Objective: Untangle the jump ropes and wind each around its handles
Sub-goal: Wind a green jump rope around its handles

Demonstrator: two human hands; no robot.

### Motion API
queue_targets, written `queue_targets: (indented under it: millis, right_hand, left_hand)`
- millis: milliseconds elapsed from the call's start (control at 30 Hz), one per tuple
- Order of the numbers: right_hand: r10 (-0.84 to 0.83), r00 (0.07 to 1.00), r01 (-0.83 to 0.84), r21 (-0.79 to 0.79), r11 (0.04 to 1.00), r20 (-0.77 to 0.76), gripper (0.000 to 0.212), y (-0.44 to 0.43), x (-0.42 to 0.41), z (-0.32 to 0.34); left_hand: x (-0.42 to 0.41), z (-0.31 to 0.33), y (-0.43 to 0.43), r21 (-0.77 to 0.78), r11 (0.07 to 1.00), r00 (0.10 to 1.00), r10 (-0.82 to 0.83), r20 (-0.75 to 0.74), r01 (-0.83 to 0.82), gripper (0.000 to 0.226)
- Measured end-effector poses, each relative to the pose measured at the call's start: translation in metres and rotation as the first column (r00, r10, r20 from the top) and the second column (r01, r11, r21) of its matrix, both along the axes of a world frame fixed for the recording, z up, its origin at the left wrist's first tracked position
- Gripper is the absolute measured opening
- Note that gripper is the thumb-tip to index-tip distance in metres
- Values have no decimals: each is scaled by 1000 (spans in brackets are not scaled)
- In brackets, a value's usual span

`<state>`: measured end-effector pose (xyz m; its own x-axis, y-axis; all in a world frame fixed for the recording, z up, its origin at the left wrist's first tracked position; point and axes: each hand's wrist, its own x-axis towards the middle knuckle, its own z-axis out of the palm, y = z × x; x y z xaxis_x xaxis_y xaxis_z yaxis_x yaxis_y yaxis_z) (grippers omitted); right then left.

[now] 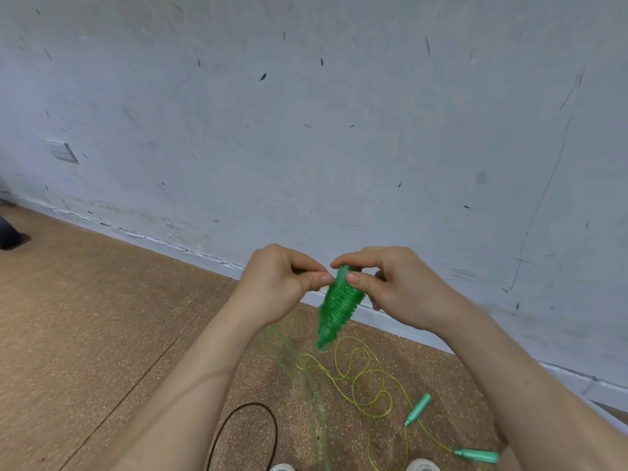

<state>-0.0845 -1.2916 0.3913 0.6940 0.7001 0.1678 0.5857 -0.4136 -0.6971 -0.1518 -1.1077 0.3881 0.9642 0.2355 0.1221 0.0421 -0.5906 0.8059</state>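
Observation:
A green jump rope bundle point(338, 305), its cord wound in tight coils around its handles, hangs between my hands at chest height. My right hand point(394, 283) pinches the top of the bundle between thumb and fingers. My left hand point(282, 283) is closed on the loose green cord point(306, 379), which trails down blurred to the floor. A yellow-green jump rope point(365, 382) lies in loose loops on the floor below, with two green handles point(417, 409) point(477, 456) at the lower right.
A black cord loop point(251, 423) lies on the brown cork floor near my feet. White shoe tips point(423, 465) show at the bottom edge. A scuffed white wall point(306, 130) with a baseboard runs close ahead. A dark object point(8, 232) sits at the far left.

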Motion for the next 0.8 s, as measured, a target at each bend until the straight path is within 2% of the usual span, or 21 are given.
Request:
queue_targets:
  millis: [100,233,400,500,633,700,733,767,800]
  right_hand:
    - [37,993,-26,93,995,-113,24,-1,-1,2]
    - [98,950,-30,225,974,-297,23,-4,0,3]
    - [249,834,-14,433,901,-493,22,-2,-1,4]
    - [315,745,106,571,814,-588,25,0,0,2]
    - [276,686,343,634,693,-673,19,5,2,-2]
    - [178,692,460,618,638,-699,17,9,5,-5]
    - [92,706,510,595,621,-702,15,11,7,-6]
    - [-10,724,547,565,617,-690,14,12,8,-8]
    - [-127,750,563,526,638,-649,13,13,10,-11]
  left_hand:
    - [0,-1,4,-143,986,995,-92,-45,85,7]
    - [0,-4,2,-344,933,991,-123,-46,100,11]
    - [1,-2,-9,-675,732,994,-112,8,88,10]
    - [4,-5,-20,-723,690,997,-76,-16,41,6]
    - [5,-19,-36,-614,789,1000,-24,8,23,24]
    - [4,-23,-45,-529,848,999,-33,4,30,27]
    - [2,-23,-49,-394,919,999,-33,1,30,28]
    - [0,-23,-52,-174,984,999,-36,2,35,28]
    - [-1,-22,-56,108,993,999,-51,11,49,28]
